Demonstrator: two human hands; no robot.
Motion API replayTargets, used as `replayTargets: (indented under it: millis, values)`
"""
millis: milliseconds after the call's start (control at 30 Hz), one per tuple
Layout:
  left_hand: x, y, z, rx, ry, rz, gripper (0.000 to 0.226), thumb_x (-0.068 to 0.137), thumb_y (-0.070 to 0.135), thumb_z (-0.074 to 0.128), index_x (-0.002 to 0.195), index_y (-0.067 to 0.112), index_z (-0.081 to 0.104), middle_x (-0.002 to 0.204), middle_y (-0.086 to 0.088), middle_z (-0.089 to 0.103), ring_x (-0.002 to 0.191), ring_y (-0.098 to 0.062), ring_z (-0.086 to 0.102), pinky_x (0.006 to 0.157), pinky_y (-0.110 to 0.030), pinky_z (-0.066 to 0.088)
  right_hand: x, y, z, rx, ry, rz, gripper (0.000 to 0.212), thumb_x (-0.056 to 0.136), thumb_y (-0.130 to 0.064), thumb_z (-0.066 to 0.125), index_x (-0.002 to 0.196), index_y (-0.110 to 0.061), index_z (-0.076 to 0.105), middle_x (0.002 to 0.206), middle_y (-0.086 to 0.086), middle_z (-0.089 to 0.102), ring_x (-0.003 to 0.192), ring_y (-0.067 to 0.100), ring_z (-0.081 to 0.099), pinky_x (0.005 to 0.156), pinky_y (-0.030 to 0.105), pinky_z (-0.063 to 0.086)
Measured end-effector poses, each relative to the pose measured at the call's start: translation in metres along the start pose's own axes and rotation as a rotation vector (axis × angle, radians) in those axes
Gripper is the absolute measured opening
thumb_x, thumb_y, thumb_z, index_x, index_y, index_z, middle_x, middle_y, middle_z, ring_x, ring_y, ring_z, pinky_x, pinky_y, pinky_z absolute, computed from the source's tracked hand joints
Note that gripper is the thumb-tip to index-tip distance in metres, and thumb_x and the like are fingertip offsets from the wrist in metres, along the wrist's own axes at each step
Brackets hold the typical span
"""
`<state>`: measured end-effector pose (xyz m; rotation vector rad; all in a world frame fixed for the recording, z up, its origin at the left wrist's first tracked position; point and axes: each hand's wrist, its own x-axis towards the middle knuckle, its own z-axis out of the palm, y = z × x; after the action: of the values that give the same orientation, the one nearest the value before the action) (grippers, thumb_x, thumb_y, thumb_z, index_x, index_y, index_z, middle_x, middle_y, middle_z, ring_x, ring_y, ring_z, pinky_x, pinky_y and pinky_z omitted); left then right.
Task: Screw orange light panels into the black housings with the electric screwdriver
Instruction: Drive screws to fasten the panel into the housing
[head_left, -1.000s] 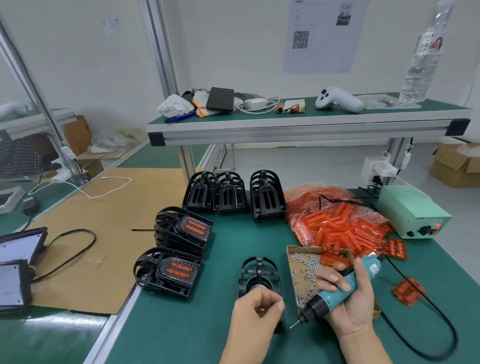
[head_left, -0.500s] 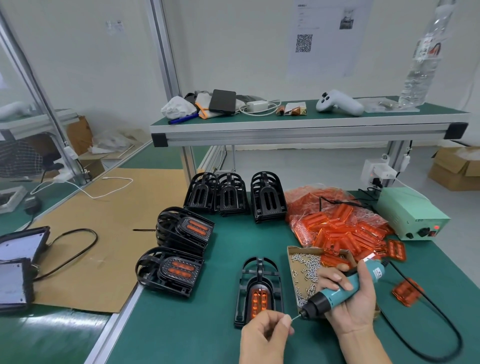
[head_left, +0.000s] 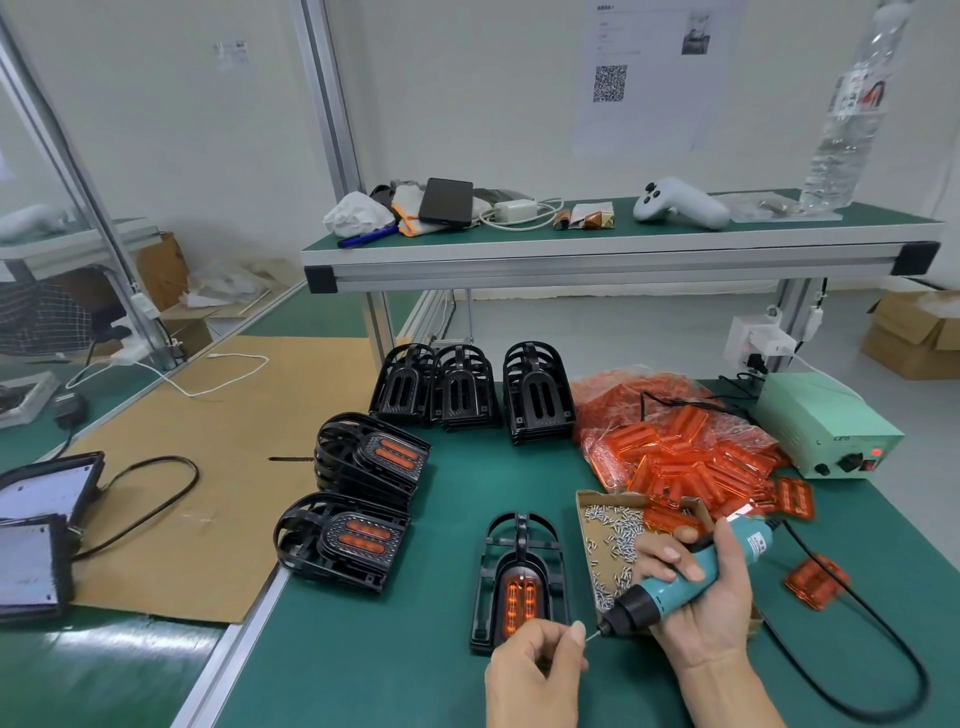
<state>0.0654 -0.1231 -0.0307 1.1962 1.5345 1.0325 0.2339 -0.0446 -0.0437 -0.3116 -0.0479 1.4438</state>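
I note my right hand (head_left: 701, 597) grips the electric screwdriver (head_left: 680, 584); my left hand (head_left: 535, 660) pinches a screw at its bit. Black housing (head_left: 519, 577) with orange panel (head_left: 519, 603) lies just left.

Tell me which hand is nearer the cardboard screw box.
Right. The right hand lies over the screw box, gripping the screwdriver; the left hand sits apart, lower left.

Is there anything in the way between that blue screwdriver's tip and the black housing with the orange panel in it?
Only the left hand. Its fingertips meet the tip of the electric screwdriver, which the right hand grips, just right of the housing's near end. Whether they pinch a screw is too small to tell. Nothing else visible blocks the way.
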Motion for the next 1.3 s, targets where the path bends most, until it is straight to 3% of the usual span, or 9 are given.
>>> replayTargets:
  millis: [133, 467, 767, 900, 1000, 1067, 1200, 1300]
  values:
    - [0.000, 0.000, 0.001, 0.055, 0.009, -0.030, 0.029, 0.093, 0.037, 0.071, 0.069, 0.020, 0.072, 0.063, 0.011, 0.072, 0.056, 0.000, 0.058, 0.066, -0.012, 0.047, 0.000, 0.001, 0.001, -0.052, -0.014, -0.022, 0.035, 0.088, -0.051, 0.066, 0.074, -0.020, 0.058, 0.048, -0.011, 0.038, 0.070, 0.007, 0.052, 0.050, 0.014, 0.040]
    - [-0.001, 0.003, 0.001, 0.026, 0.040, -0.115, 0.029, 0.094, 0.036, 0.069, 0.070, 0.020, 0.075, 0.064, 0.011, 0.073, 0.056, 0.004, 0.059, 0.065, -0.007, 0.044, -0.001, 0.005, 0.002, -0.036, -0.002, -0.045, 0.040, 0.100, -0.051, 0.055, 0.076, -0.020, 0.055, 0.047, -0.011, 0.038, 0.073, 0.009, 0.050, 0.048, 0.015, 0.042]
    - [-0.005, -0.003, 0.003, 0.072, 0.046, -0.070, 0.024, 0.090, 0.037, 0.074, 0.068, 0.027, 0.074, 0.067, 0.017, 0.072, 0.054, 0.003, 0.056, 0.064, -0.011, 0.046, -0.001, 0.003, 0.002, -0.063, -0.005, -0.047, 0.034, 0.087, -0.049, 0.069, 0.075, -0.020, 0.056, 0.048, -0.011, 0.038, 0.071, 0.008, 0.049, 0.048, 0.015, 0.042]
    - [0.001, -0.003, -0.002, 0.122, 0.026, -0.020, 0.029, 0.094, 0.040, 0.068, 0.071, 0.024, 0.073, 0.067, 0.016, 0.072, 0.066, 0.004, 0.064, 0.070, -0.009, 0.046, -0.004, 0.002, 0.006, -0.123, -0.024, -0.049, 0.036, 0.073, -0.046, 0.084, 0.073, -0.020, 0.058, 0.048, -0.011, 0.038, 0.067, 0.009, 0.049, 0.048, 0.016, 0.042]
    - [0.005, -0.001, -0.008, 0.160, -0.048, 0.061, 0.030, 0.096, 0.041, 0.065, 0.075, 0.021, 0.073, 0.070, 0.015, 0.073, 0.071, 0.004, 0.066, 0.069, -0.010, 0.044, -0.005, 0.003, 0.009, -0.150, -0.001, -0.052, 0.035, 0.078, -0.046, 0.079, 0.074, -0.019, 0.057, 0.047, -0.010, 0.038, 0.064, 0.009, 0.048, 0.047, 0.016, 0.042]
    - [0.007, -0.004, -0.015, 0.224, -0.056, 0.223, 0.023, 0.092, 0.040, 0.067, 0.078, 0.024, 0.071, 0.073, 0.015, 0.070, 0.068, 0.001, 0.062, 0.066, -0.012, 0.044, -0.003, 0.004, 0.014, -0.149, 0.015, -0.058, 0.033, 0.085, -0.046, 0.072, 0.075, -0.019, 0.057, 0.048, -0.010, 0.037, 0.062, 0.009, 0.046, 0.047, 0.016, 0.040]
    - [0.011, -0.020, -0.029, 0.401, -0.025, 0.530, 0.003, 0.088, 0.035, 0.066, 0.088, 0.034, 0.068, 0.089, 0.017, 0.060, 0.076, 0.000, 0.055, 0.067, -0.013, 0.042, -0.001, 0.011, 0.032, -0.264, 0.002, -0.076, 0.032, 0.089, -0.043, 0.068, 0.073, -0.016, 0.059, 0.049, -0.005, 0.037, 0.055, 0.011, 0.046, 0.045, 0.018, 0.040]
    - [0.021, -0.029, -0.038, 0.506, 0.093, 0.633, 0.008, 0.082, 0.037, 0.074, 0.090, 0.038, 0.072, 0.087, 0.023, 0.061, 0.087, 0.005, 0.052, 0.072, -0.016, 0.049, -0.002, 0.024, 0.050, -0.445, -0.051, -0.085, 0.030, 0.089, -0.039, 0.072, 0.074, -0.016, 0.062, 0.053, 0.000, 0.040, 0.052, 0.015, 0.048, 0.046, 0.022, 0.042]
